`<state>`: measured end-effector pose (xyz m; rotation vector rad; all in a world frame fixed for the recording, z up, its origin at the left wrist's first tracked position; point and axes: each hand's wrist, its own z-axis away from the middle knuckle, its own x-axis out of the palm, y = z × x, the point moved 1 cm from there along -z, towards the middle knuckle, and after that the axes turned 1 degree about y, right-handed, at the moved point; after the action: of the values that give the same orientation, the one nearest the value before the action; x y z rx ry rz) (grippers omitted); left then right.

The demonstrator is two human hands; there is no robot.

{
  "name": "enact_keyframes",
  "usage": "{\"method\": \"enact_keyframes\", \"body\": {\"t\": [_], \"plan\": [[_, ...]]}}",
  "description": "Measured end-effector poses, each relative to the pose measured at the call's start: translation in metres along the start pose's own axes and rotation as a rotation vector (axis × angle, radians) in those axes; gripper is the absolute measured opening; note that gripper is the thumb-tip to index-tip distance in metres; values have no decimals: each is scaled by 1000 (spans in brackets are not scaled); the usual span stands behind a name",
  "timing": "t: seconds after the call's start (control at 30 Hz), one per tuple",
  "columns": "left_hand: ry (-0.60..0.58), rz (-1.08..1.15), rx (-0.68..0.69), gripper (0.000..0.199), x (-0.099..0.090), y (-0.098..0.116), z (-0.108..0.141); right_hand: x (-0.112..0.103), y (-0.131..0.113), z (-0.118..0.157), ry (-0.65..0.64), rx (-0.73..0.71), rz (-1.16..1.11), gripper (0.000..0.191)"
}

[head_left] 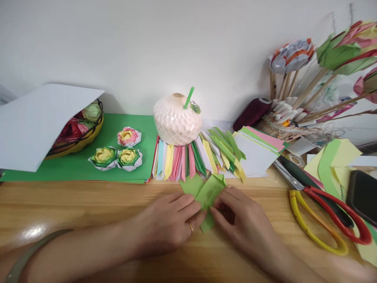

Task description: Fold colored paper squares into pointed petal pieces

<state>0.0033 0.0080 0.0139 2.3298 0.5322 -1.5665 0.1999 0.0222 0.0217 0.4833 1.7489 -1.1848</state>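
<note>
A light green sheet of paper (209,192) lies on the wooden table between my hands, its upper right corner turned up. My left hand (176,216), with a gold ring, presses its curled fingertips onto the paper's left side. At the right edge, the thumb and fingers of my right hand (243,216) pinch the same sheet. Another light green piece of paper (191,184) shows just to its left. Directly behind is a fan of folded paper strips (179,163) in several colours, under a white coconut-shaped object (177,122) with a green straw.
To the left, three folded paper flowers (129,157) sit on green sheets (70,169), beside a basket (98,127) partly covered by white paper (38,122). Scissors (318,208), a dark phone (363,196), a maroon thread spool (251,113) and paper flowers on sticks (293,57) stand at right.
</note>
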Motion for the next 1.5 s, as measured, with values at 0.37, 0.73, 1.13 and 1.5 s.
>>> {"method": "enact_keyframes", "body": {"t": [0.37, 0.73, 1.13, 1.5], "plan": [[-50, -13, -70, 23, 6, 1, 1, 1, -1, -3, 0, -34, 32, 16], [-84, -6, -77, 19, 7, 4, 1, 4, -1, -1, -13, -43, 82, 15], [-65, 17, -36, 28, 2, 2, 1, -16, 10, 0, -148, -386, 159, 23], [32, 48, 39, 35, -4, -12, 2, -26, 23, -2, 178, -318, 124, 26]]}}
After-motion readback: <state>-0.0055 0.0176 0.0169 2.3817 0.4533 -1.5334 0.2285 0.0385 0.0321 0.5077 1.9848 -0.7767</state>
